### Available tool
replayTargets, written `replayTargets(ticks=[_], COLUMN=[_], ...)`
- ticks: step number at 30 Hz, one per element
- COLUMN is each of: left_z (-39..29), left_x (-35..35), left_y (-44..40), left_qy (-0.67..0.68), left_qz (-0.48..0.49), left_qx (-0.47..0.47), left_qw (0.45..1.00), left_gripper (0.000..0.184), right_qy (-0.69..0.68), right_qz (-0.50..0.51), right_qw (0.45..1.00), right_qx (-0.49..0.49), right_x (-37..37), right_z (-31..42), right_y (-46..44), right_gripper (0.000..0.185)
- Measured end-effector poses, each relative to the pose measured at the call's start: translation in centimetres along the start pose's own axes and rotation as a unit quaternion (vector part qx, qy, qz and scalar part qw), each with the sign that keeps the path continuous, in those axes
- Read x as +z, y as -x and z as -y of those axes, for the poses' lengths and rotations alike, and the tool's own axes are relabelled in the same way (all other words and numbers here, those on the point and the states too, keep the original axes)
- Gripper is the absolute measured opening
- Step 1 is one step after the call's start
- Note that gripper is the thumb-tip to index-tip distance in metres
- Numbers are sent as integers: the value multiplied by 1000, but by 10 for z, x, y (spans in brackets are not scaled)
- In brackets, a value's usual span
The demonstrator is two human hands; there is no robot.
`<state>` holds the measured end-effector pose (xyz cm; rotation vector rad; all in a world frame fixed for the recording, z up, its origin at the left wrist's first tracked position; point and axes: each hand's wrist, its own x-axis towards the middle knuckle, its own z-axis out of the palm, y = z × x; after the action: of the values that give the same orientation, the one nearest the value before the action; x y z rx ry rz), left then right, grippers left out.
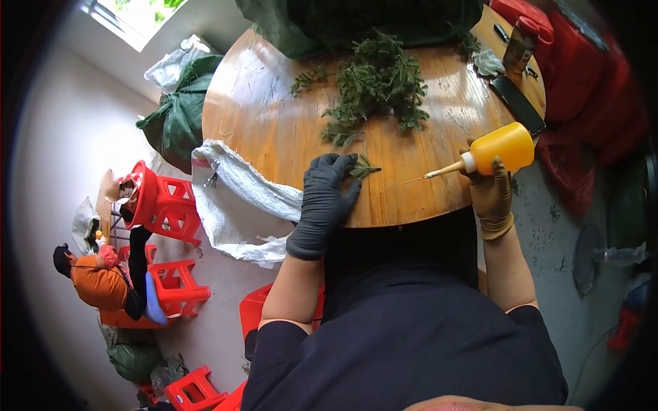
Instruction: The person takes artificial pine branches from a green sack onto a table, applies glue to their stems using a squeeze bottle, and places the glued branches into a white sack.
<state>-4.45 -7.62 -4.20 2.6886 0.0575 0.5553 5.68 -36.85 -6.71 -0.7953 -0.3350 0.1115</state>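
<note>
My left hand (325, 197), in a dark glove, rests at the table's near edge with its fingers closed on a small green artificial-looking sprig (362, 166). The sprig's cut stem points right. In my right hand (493, 198), gloved in brown, is a yellow squeeze bottle (506, 147) tilted on its side. Its long thin nozzle points left, toward the sprig, with a gap between them. Beyond both hands lies a pile of green sprigs (377, 82) on the round wooden table (274, 147).
A dark green sack (370, 20) stands at the table's far edge. A phone (517, 104) and a jar (521, 48) lie at the right. A white woven sack (240, 212) hangs at the left edge. Further left, a person in orange (103, 282) sits among red stools (179, 286).
</note>
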Motion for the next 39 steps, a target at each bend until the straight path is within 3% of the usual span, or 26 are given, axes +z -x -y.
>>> replayTargets(ticks=[2,7,9,12,21,32,39], left_z=[-17,-29,-24,-14,-18,-16,-18], left_x=[-6,-12,-7,4,2,4,4], left_y=[13,31,34,36,30,29,29], left_qy=[57,145,195,221,154,131,116], left_qz=[47,38,-50,-62,-17,-24,-23], left_qx=[15,-10,-5,-6,9,12,13], left_qw=[997,989,980,973,988,991,993], left_gripper=[47,46,39,31,31,34,35], right_qy=[0,2,15,44,51,197,206], right_qz=[-8,0,4,4,27,135,120], right_qw=[1000,1000,1000,999,998,971,971], right_qx=[8,9,9,4,24,3,-6], right_x=[-2,-9,-11,-2,30,40,32], right_z=[-2,-6,-7,-6,-15,-28,-27], right_y=[2,0,0,-1,-1,-8,-9], right_gripper=[46,49,54,54,47,53,51])
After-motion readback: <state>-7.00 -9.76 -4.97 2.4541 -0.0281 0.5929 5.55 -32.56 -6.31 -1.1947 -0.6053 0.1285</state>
